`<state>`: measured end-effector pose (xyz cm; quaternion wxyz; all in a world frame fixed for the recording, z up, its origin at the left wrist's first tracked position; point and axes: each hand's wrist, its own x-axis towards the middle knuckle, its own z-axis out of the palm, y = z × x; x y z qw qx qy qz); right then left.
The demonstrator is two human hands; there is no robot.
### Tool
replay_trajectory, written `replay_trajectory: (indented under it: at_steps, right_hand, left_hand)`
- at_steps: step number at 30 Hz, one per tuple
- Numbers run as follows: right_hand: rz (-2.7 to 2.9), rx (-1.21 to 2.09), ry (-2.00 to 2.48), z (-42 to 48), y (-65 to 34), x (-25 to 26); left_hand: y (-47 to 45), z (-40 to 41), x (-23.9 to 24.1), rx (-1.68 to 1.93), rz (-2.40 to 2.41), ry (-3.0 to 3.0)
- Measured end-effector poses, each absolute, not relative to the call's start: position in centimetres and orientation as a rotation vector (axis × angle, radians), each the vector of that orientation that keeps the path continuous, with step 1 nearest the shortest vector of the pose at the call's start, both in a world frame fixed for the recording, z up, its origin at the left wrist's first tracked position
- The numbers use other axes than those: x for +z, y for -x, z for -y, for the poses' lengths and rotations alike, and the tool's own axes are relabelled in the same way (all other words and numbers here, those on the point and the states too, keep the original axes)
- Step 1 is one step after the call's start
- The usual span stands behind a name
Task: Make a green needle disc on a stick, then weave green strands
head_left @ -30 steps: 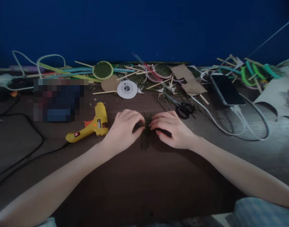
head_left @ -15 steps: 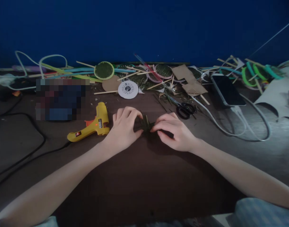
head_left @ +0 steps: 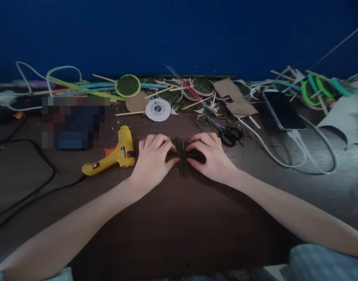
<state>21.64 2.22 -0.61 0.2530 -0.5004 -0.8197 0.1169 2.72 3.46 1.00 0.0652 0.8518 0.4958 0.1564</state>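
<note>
A small bundle of dark green grass-like strips (head_left: 182,160) lies on the table between my two hands. From its left side, my left hand (head_left: 155,156) curves its thumb and fingers in, tips at the strips. My right hand (head_left: 211,154) does the same from the right, thumb below and index finger above. Some strips stick out up and down through the gap between the hands. A yellow glue gun (head_left: 116,154) with an orange trigger and a lit red light lies just left of my left hand. Black-handled scissors (head_left: 231,136) rest beyond my right hand.
A phone (head_left: 284,110) with white cables lies at the right. Along the blue wall are green-filled round pieces (head_left: 128,86), a printed white disc (head_left: 158,109), cardboard scraps (head_left: 235,97) and thin sticks. Black cords (head_left: 47,183) run across the left. A pixelated item (head_left: 76,123) sits behind the glue gun.
My right hand has shifted slightly and its fingers are more upright, level with the left. More of the strips shows between the hands. The left hand has barely moved.
</note>
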Motion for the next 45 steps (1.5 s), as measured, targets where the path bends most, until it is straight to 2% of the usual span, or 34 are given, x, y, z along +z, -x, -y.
replay_trajectory:
  at_steps: [17, 45]
  right_hand:
    - [1.969, 0.49, 1.469, -3.2, -21.9, -0.6]
    - [2.143, 0.485, 1.368, -2.6, -21.4, -0.6]
  left_hand:
    - [-2.8, -3.3, 0.9, 0.472, -1.491, -2.566]
    - [-2.9, -3.6, 0.8, 0.437, -1.409, -2.499]
